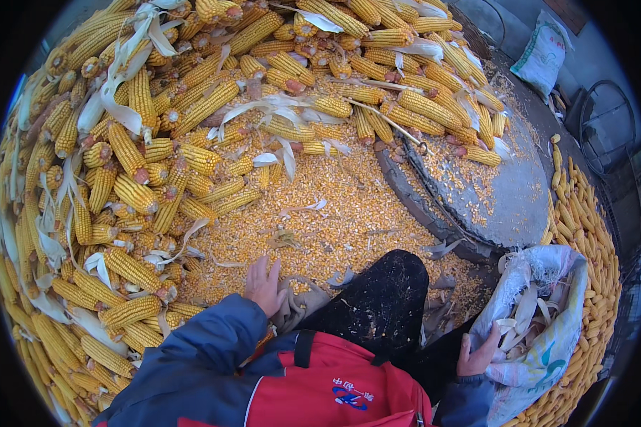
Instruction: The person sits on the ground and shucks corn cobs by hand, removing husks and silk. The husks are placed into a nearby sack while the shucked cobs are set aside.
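Observation:
My left hand (pixel 264 286) reaches down to a bed of loose yellow corn kernels (pixel 320 229), palm down with its fingers apart and nothing seen in it. Beside its thumb lies a fold of grey-brown cloth (pixel 299 307) with some kernels on it. At the lower right, my right hand (pixel 479 351) touches the near-left rim of a white woven sack (pixel 534 368). Whether its fingers grip that rim is unclear, as part of them is hidden. Dry corn husks (pixel 526 315) fill the mouth of the sack.
Husked corn cobs (pixel 133 192) are heaped at the left and back, with loose husks among them. A thin stick (pixel 390 120) lies across some cobs. At right are a round grey slab (pixel 502 192), another cob heap (pixel 582 235), a second woven sack (pixel 544 56) and a round metal frame (pixel 608 128).

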### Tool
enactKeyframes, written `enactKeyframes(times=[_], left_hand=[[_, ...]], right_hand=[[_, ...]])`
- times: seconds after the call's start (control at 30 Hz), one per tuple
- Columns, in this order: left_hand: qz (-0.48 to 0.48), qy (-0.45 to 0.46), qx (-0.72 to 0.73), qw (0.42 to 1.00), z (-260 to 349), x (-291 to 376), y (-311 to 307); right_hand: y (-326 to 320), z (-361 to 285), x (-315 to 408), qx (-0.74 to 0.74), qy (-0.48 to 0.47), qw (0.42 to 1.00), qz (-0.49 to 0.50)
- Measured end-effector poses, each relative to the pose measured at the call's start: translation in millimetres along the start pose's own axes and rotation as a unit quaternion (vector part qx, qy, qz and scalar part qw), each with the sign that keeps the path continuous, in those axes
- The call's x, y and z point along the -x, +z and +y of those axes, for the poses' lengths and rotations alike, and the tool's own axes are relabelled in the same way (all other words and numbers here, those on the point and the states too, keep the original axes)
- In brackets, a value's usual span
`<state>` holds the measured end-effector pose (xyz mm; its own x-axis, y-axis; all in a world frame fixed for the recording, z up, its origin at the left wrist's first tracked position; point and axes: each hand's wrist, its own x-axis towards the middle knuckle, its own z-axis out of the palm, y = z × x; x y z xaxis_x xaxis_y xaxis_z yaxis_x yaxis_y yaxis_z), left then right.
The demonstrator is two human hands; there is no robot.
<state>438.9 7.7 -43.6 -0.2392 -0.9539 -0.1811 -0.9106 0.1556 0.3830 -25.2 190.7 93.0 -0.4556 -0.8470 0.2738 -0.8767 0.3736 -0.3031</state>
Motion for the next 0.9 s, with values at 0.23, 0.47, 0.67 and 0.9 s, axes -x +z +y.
enactKeyframes(times=[0.23, 0.47, 0.67, 0.9], left_hand=[[0.062, -0.023, 0.034, 0.997, -39.7, -0.3, 15.4], [-0.066, 0.002, 0.161, 0.985, 1.6, 39.2, 29.9], [-0.066, -0.069, 0.232, 0.968, -10.6, 62.4, 10.3], [-0.009, -0.049, 0.115, 0.992, -27.2, 125.8, 6.4]], right_hand=[[21.6, -92.5, -23.4, -0.028, -0.086, 0.996, -0.021], [103.6, -193.8, -44.6, -0.111, -0.294, 0.913, -0.261], [175.4, -222.9, -22.0, -0.04, -0.437, 0.797, -0.415], [194.7, -208.9, -29.5, -0.107, -0.412, 0.819, -0.384]])
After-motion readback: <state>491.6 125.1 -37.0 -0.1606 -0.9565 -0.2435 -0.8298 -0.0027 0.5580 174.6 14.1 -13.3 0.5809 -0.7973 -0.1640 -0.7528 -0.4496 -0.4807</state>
